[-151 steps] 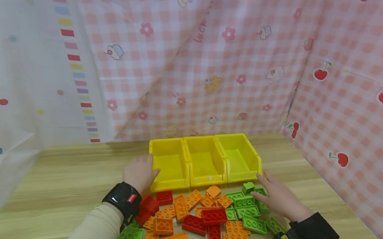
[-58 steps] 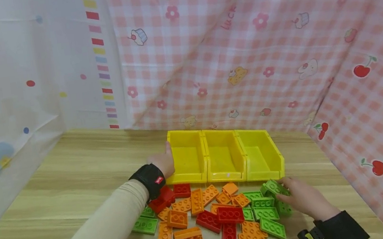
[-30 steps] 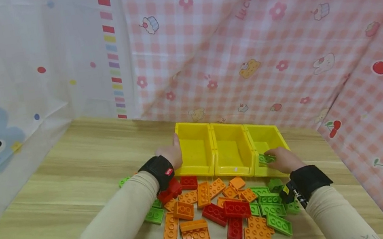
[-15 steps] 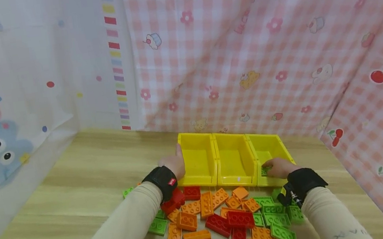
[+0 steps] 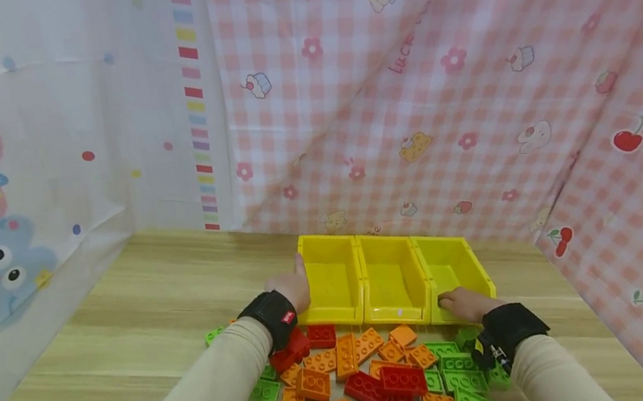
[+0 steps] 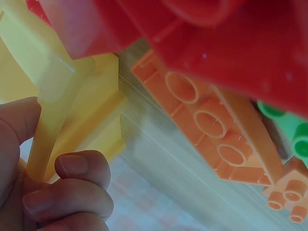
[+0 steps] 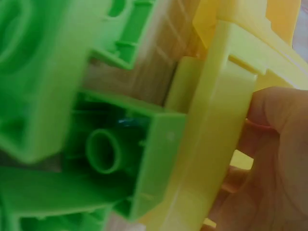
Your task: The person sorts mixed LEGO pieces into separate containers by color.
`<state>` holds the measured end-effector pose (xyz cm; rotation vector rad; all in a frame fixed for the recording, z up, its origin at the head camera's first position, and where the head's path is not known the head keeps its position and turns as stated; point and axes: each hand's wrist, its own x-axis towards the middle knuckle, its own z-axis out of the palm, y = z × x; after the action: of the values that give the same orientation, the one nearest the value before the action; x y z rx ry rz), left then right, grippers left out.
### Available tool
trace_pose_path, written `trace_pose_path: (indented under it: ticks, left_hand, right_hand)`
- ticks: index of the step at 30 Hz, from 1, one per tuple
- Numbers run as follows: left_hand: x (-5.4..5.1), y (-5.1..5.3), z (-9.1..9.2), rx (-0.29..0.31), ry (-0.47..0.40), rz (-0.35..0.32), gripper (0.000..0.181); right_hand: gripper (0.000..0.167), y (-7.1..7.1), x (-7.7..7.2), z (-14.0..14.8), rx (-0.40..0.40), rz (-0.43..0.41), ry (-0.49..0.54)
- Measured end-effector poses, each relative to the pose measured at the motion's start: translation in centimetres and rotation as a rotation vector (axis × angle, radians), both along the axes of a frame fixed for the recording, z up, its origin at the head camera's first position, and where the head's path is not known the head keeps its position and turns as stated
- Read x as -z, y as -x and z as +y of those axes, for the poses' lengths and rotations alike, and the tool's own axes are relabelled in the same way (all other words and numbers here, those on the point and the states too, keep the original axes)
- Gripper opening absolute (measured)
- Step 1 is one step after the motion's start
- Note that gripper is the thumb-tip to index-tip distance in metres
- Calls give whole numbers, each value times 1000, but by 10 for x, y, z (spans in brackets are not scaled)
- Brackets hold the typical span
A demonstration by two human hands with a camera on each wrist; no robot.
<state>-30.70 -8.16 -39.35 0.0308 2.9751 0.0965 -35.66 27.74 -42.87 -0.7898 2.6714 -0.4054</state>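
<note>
Yellow plastic three-bin row (image 5: 387, 315): near far edge of wooden table (image 5: 131, 337), long axis left–right; left end gripped by left hand (image 5: 292, 289). Right hand (image 5: 470, 305): at front lip of right bin (image 5: 445, 273), hold indeterminable, nearest green plastic studded bricks (image 5: 469, 382).

The left hand (image 6: 67, 197) grips the yellow bin (image 6: 57, 110); near the bin lie red bricks (image 6: 236, 50) and an orange brick (image 6: 210, 111), farther out a green brick (image 6: 301, 137).
</note>
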Motion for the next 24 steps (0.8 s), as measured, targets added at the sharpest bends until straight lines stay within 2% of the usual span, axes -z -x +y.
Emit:
trace_pose_path:
  ticks: [2, 3, 6, 11, 16, 24]
  left_hand:
    - [1, 1, 0, -1, 7, -3, 74]
    - [1, 1, -1, 0, 10, -2, 74]
    - [2, 2, -1, 2, 17, -3, 74]
    - [3, 3, 0, 0, 8, -9, 75]
    - [4, 4, 0, -9, -6, -5, 76]
    - [3, 3, -1, 7, -5, -1, 75]
  right_hand:
    - [45, -8, -4, -4, 29, -7, 24]
    - [45, -18, -11, -10, 88, -33, 11]
    - [44, -31, -18, -16, 139, -34, 17]
    - [44, -40, -22, -21, 188, -30, -8]
    - [47, -46, -21, -18, 192, -9, 29]
    - [48, -70, -31, -1, 182, 39, 174]
